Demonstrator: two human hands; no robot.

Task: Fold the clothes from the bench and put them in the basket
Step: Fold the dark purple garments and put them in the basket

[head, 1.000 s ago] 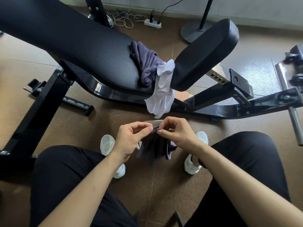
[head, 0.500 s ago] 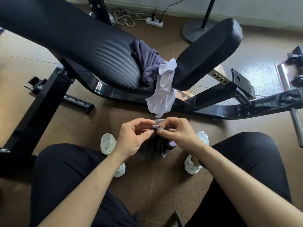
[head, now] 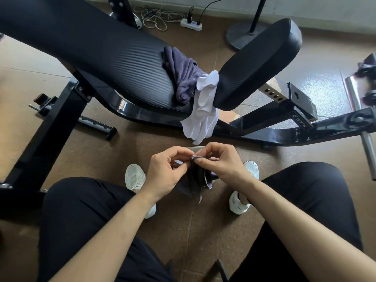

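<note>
Small dark purple-grey cloth (head: 194,178) being pinched at its top edge, above the floor between the knees.
Left hand (head: 164,171) and right hand (head: 219,163) are being brought closer than a second ago, both gripping the hem; the cloth is being narrowed, so a fold is judged under way. Its long axis is being held near vertical, loose end pointing floorward. No basket is being shown.
</note>
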